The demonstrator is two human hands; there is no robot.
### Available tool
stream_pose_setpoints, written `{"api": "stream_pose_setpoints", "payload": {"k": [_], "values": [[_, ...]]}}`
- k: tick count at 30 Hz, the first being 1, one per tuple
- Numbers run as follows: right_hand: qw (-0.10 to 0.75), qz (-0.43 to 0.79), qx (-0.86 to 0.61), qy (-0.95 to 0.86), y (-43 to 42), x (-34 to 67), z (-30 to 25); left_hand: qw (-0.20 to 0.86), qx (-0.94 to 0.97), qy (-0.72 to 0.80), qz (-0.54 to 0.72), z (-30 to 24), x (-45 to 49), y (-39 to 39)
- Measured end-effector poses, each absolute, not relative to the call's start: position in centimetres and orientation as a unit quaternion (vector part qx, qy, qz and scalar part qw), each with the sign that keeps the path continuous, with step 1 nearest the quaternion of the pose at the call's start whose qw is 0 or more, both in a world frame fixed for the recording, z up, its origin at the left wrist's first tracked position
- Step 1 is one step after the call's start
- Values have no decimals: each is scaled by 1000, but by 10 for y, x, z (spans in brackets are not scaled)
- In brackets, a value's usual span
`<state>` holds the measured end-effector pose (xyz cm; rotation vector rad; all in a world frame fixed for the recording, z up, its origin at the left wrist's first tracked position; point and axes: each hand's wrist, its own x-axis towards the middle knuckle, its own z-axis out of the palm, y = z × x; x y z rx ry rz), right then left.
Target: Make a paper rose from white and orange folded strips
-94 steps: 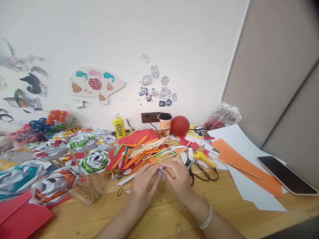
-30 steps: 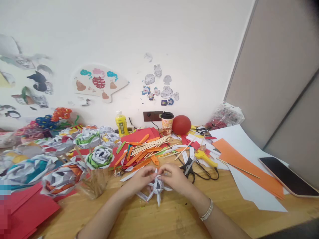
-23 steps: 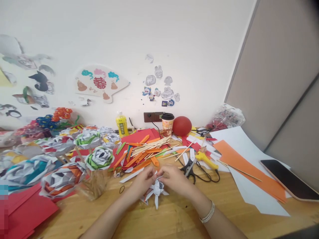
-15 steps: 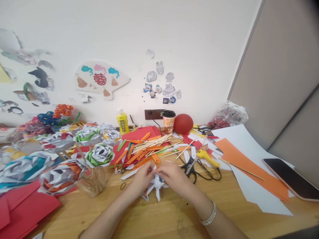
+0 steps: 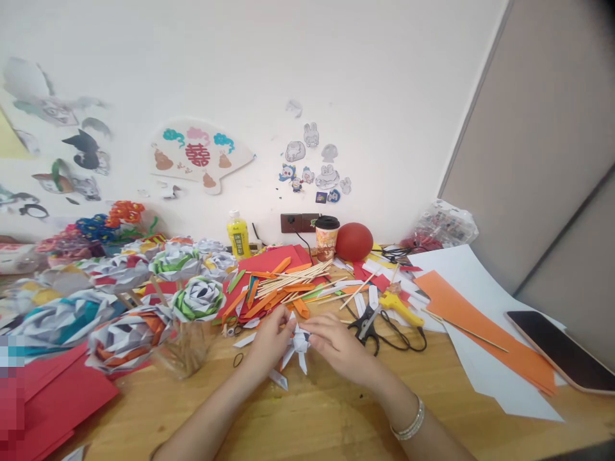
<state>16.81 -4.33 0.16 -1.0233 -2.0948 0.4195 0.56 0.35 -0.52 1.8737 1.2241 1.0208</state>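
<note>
Both my hands meet over the wooden table [image 5: 327, 416] on a small white folded paper piece with pointed strips [image 5: 296, 349]. My left hand [image 5: 270, 342] pinches its left side with curled fingers. My right hand [image 5: 336, 346], with a silver bracelet on the wrist, grips its right side. The paper's points hang down between the hands just above the tabletop. Just behind them lies a heap of orange and green paper strips and wooden skewers [image 5: 283, 285] on red paper.
Folded paper flowers [image 5: 196, 298] fill the left side, one in a clear cup [image 5: 185, 349]. Black scissors [image 5: 368, 320] and a yellow glue gun [image 5: 401, 307] lie right of my hands. Orange and white sheets [image 5: 475, 326] and a phone [image 5: 560, 349] lie farther right. A yellow bottle [image 5: 238, 234], paper cup [image 5: 327, 237] and red ball [image 5: 354, 241] stand by the wall.
The paper piece, closed up small in my fingers three seconds ago, now shows spread pointed strips. My hands have turned it and shifted slightly; the view has drifted a little.
</note>
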Motion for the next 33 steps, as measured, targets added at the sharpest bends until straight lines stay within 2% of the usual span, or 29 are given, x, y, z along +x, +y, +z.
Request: {"api": "stream_pose_setpoints", "payload": {"k": [5, 16, 27, 33], "values": [[369, 94, -371, -847, -42, 167, 0, 344, 697, 472, 415, -8, 5, 6], [381, 83, -377, -840, -39, 159, -7, 368, 691, 464, 414, -17, 7, 9], [453, 103, -408, -786, -43, 152, -7, 407, 689, 428, 420, -13, 11, 1], [487, 113, -396, -770, -44, 160, -3, 487, 643, 394, 440, -8, 11, 1]]}}
